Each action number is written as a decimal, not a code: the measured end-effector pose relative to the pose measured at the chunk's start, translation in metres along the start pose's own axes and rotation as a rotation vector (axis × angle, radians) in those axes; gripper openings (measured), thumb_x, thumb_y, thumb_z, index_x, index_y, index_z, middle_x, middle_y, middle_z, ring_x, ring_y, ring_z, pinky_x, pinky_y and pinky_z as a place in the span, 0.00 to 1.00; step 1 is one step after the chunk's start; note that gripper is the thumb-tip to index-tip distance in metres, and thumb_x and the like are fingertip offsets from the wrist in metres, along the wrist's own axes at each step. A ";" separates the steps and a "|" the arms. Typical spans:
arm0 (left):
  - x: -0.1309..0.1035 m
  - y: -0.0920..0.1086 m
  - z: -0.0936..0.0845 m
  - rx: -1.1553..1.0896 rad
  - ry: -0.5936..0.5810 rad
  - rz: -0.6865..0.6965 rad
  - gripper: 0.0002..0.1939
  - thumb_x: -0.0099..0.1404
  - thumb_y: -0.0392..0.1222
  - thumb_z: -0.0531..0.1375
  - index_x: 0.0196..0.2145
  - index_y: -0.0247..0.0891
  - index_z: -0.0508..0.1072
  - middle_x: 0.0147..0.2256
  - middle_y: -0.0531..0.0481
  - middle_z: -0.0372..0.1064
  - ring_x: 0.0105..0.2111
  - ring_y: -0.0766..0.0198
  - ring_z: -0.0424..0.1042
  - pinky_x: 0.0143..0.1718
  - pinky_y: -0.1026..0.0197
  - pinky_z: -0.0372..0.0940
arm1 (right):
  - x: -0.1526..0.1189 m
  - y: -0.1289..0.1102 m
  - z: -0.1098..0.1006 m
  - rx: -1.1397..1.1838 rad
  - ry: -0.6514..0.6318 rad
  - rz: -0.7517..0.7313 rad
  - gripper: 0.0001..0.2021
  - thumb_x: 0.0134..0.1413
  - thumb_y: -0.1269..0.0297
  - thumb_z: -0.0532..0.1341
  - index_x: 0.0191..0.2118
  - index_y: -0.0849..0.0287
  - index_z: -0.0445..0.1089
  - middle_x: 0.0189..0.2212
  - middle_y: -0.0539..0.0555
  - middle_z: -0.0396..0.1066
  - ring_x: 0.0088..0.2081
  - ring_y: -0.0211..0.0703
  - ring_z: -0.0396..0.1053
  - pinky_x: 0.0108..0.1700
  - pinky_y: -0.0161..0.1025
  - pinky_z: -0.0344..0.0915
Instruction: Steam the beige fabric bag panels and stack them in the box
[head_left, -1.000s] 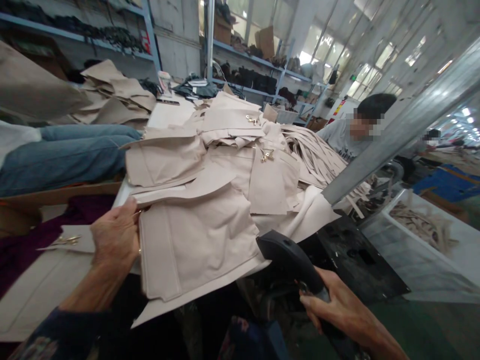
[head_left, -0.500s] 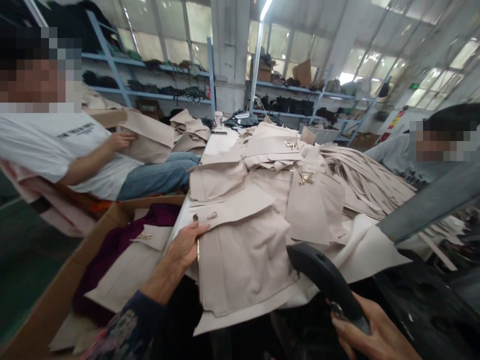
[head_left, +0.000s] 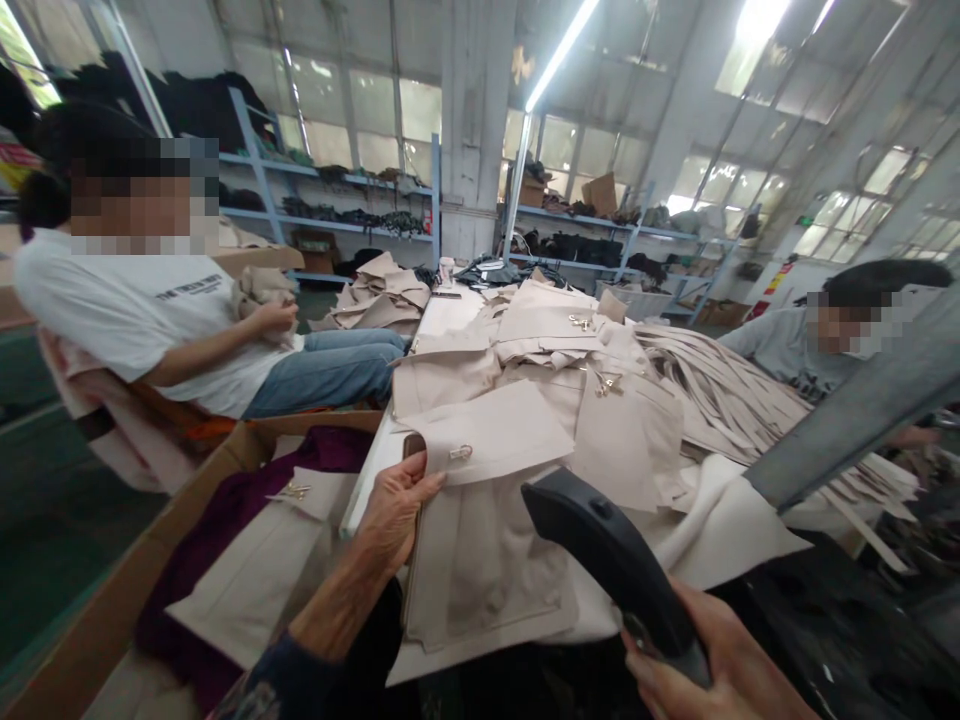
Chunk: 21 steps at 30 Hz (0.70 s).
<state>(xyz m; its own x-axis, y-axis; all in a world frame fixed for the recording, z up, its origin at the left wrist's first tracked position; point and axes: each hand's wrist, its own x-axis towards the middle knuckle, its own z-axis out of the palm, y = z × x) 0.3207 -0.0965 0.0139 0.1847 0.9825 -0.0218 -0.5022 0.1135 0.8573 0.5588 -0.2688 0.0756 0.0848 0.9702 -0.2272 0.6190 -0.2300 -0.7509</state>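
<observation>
My left hand (head_left: 396, 505) pinches the upper left corner of a beige fabric bag piece (head_left: 495, 560), thumb on top. A flap (head_left: 517, 430) lies across the top of this piece and carries a small metal clasp (head_left: 460, 453). In my right hand (head_left: 712, 650) is a black curved hand tool (head_left: 600, 540), gripped by its handle at the lower right. The tool's blunt tip is over the piece's right side, close below the flap; whether it touches the fabric I cannot tell.
Beige pieces with metal clasps (head_left: 606, 385) are heaped over the table, with long strips (head_left: 735, 380) at right. A cardboard box (head_left: 97, 600) holding purple cloth (head_left: 202, 560) stands at left. A grey post (head_left: 862, 410) slants at right. One person (head_left: 187, 330) sits left, another (head_left: 780, 350) right.
My left hand has shifted right with the flap corner, and the clasp has moved along with it. The black tool has come left toward the flap. The person at left now holds crumpled fabric.
</observation>
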 end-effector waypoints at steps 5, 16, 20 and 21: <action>-0.011 0.001 0.004 -0.004 -0.006 0.007 0.22 0.42 0.37 0.69 0.38 0.33 0.77 0.37 0.41 0.76 0.40 0.51 0.74 0.41 0.55 0.70 | 0.015 -0.027 0.021 0.044 -0.128 -0.054 0.06 0.48 0.71 0.56 0.35 0.59 0.63 0.23 0.45 0.62 0.21 0.33 0.62 0.23 0.29 0.61; -0.021 -0.011 0.007 0.031 -0.081 -0.001 0.18 0.48 0.38 0.67 0.40 0.36 0.76 0.35 0.46 0.76 0.38 0.55 0.74 0.37 0.59 0.68 | 0.035 -0.046 0.041 0.104 -0.138 -0.122 0.04 0.50 0.71 0.56 0.32 0.58 0.59 0.20 0.44 0.59 0.19 0.33 0.63 0.20 0.29 0.59; -0.022 -0.014 0.005 -0.010 -0.051 -0.005 0.18 0.48 0.38 0.67 0.39 0.35 0.77 0.35 0.45 0.77 0.38 0.55 0.74 0.40 0.58 0.68 | 0.037 -0.048 0.029 0.138 -0.062 -0.142 0.03 0.52 0.70 0.56 0.34 0.59 0.60 0.20 0.43 0.61 0.19 0.33 0.63 0.20 0.29 0.61; -0.021 -0.014 0.004 -0.024 -0.040 -0.001 0.18 0.47 0.37 0.67 0.39 0.35 0.77 0.35 0.45 0.77 0.39 0.55 0.74 0.40 0.58 0.68 | 0.036 -0.047 0.025 0.137 -0.039 -0.142 0.03 0.53 0.69 0.56 0.34 0.59 0.60 0.19 0.43 0.61 0.19 0.33 0.63 0.20 0.29 0.61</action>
<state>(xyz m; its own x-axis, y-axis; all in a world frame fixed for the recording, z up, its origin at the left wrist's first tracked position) 0.3273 -0.1193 0.0048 0.2189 0.9757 -0.0020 -0.5216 0.1187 0.8449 0.5137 -0.2255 0.0873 -0.0278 0.9905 -0.1344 0.5108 -0.1015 -0.8537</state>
